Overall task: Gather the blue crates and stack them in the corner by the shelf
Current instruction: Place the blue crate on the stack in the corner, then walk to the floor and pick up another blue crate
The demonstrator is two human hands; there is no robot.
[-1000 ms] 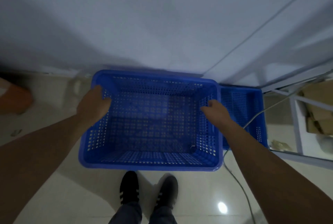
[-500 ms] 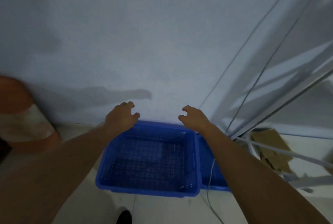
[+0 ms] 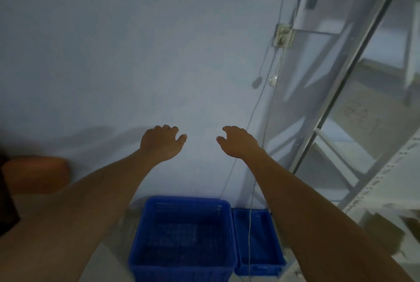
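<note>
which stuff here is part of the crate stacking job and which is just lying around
Part of the job:
large blue crate
smaller blue crate beside it
shelf

Just lying about:
orange object by the wall
hanging cables
wall socket
cardboard under the shelf

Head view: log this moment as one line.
left hand: open, empty | right hand: open, empty | large blue crate: on floor by wall | smaller blue crate: beside it, shelf side
</note>
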